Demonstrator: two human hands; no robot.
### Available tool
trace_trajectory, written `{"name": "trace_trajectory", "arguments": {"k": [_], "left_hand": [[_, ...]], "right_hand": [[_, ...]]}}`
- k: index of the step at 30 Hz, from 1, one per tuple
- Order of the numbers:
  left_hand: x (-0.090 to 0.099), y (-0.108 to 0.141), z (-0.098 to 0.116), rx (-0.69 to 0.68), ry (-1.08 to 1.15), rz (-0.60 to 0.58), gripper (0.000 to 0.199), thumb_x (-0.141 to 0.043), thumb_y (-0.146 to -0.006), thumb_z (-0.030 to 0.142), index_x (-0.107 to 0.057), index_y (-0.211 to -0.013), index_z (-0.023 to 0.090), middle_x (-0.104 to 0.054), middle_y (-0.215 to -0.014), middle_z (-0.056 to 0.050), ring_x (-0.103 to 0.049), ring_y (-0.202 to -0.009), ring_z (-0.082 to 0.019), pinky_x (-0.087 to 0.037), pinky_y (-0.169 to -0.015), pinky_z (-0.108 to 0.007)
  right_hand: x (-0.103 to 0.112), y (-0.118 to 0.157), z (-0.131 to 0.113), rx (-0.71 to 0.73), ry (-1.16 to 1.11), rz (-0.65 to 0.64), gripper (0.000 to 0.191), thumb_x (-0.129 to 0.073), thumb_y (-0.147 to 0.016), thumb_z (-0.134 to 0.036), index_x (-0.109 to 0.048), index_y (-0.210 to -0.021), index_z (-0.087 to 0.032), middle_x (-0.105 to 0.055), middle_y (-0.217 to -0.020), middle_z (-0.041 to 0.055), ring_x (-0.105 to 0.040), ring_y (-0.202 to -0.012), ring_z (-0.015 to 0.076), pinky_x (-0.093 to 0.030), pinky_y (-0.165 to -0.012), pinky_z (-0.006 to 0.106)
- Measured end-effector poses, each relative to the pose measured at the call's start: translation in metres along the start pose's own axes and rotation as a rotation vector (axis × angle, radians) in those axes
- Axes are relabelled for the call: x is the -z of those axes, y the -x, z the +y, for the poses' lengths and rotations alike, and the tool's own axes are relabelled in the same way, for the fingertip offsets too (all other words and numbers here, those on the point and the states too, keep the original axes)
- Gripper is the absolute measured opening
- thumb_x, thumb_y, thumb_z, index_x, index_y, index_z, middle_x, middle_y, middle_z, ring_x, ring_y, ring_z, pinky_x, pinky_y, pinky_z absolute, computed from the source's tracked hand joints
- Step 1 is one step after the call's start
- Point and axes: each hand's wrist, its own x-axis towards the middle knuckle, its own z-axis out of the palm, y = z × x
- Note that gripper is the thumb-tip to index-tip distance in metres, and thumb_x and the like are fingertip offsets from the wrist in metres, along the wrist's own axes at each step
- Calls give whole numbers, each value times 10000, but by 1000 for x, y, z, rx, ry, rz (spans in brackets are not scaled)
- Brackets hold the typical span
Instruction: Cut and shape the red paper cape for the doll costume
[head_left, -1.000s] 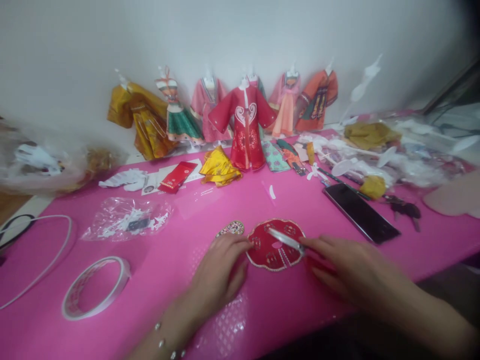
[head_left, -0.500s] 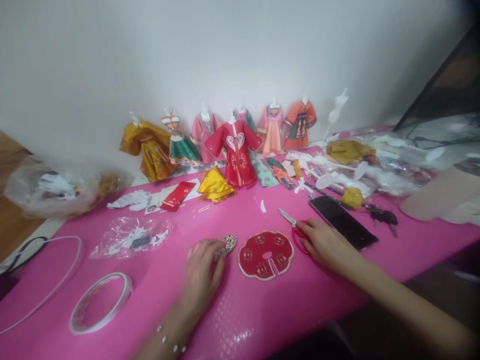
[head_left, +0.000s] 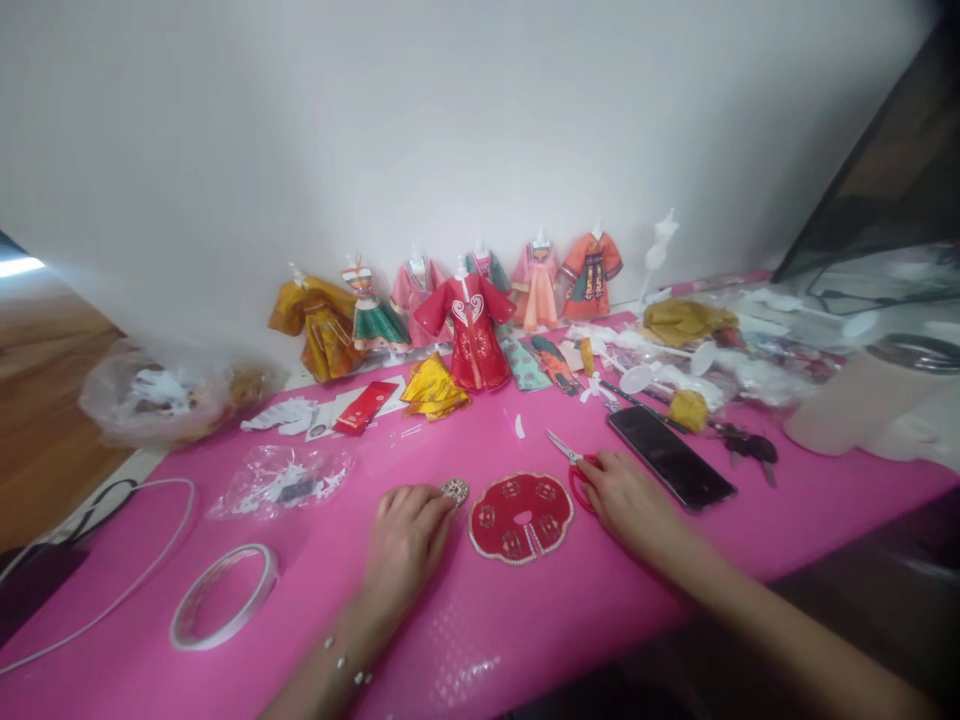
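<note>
A red scalloped cloth piece (head_left: 499, 517) with pale trim, a small centre hole and a slit lies flat on the pink table. Left of it, my left hand (head_left: 411, 535) has its fingers closed over a small beaded, patterned item (head_left: 455, 490), of which only the right end shows. To the right, my right hand (head_left: 626, 500) is closed on the red handles of the scissors (head_left: 564, 446). Their blades point up and left, resting on or close to the table. A small white sliver (head_left: 519, 427) lies beyond the red piece.
Several dressed miniature forms stand along the wall, a red robe (head_left: 474, 330) foremost. A black phone (head_left: 671, 458) and keys (head_left: 754, 448) lie right. At left are a tape roll (head_left: 225, 597), a plastic bag of white parts (head_left: 285, 482) and a white cable (head_left: 161, 560). A pale cup (head_left: 847, 395) stands far right.
The camera view has shifted slightly, so the table items appear displaced. Both hands keep their holds, and the beaded item shows a little less past my left fingers.
</note>
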Motion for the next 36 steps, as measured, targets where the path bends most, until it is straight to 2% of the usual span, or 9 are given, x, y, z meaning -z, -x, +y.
{"name": "trace_trajectory", "arguments": {"k": [6, 9, 11, 14, 19, 28, 33, 36], "left_hand": [[2, -5, -3, 2, -39, -25, 275, -447, -1003, 283, -705, -957, 200, -694, -821, -54, -603, -773, -198, -420, -753, -358], [6, -6, -6, 21, -54, -55, 309, -431, -1008, 309, -710, -938, 197, -692, -826, -59, -600, -772, -206, -419, -757, -365], [8, -7, -7, 38, -64, -83, 328, -426, -1006, 318, -712, -907, 193, -693, -833, -64, -602, -776, -215, -420, -763, -373], [10, -10, -5, 68, -73, -142, 333, -426, -1002, 314, -712, -887, 190, -691, -843, -67, -607, -790, -219, -424, -769, -370], [7, -25, 9, 123, -86, -292, 266, -471, -981, 277, -717, -911, 201, -689, -847, -56, -616, -792, -209, -428, -771, -350], [-8, -70, 25, 94, -84, -603, 140, -590, -889, 226, -714, -848, 175, -691, -906, -86, -623, -889, -240, -409, -788, -349], [-11, -80, 26, 66, -68, -672, 115, -586, -830, 161, -684, -772, 169, -693, -865, -86, -620, -851, -237, -394, -758, -344], [-10, -81, 28, 59, -39, -675, 116, -572, -811, 130, -670, -761, 167, -689, -858, -78, -613, -835, -226, -387, -757, -339]], "right_hand": [[-14, 2, 5, -19, -37, 104, 214, -503, -972, -169, -715, -956, -138, -619, -863, 103, -565, -800, 216, -413, -735, 319], [-12, 6, 8, -2, -57, 163, 229, -489, -985, -193, -715, -977, -156, -619, -878, 98, -551, -820, 226, -398, -739, 331], [-9, 11, 10, 16, -68, 201, 263, -464, -994, -204, -712, -921, -155, -618, -854, 98, -535, -801, 233, -385, -731, 345], [-6, 18, 9, 56, -96, 242, 280, -459, -982, -180, -697, -836, -160, -612, -802, 87, -518, -770, 231, -374, -720, 352], [-9, 24, 6, 111, -160, 281, 245, -474, -967, -164, -700, -873, -166, -620, -810, 87, -524, -798, 233, -389, -742, 352], [-12, 32, -7, 161, -264, 273, 220, -486, -943, -135, -691, -877, -178, -609, -795, 81, -527, -789, 241, -405, -738, 383], [-7, 34, -14, 162, -330, 250, 199, -501, -927, -130, -680, -858, -185, -602, -764, 74, -526, -753, 243, -416, -697, 386], [-3, 28, -19, 176, -399, 219, 195, -495, -928, -130, -679, -954, -187, -633, -863, 84, -569, -836, 242, -466, -761, 387]]}}
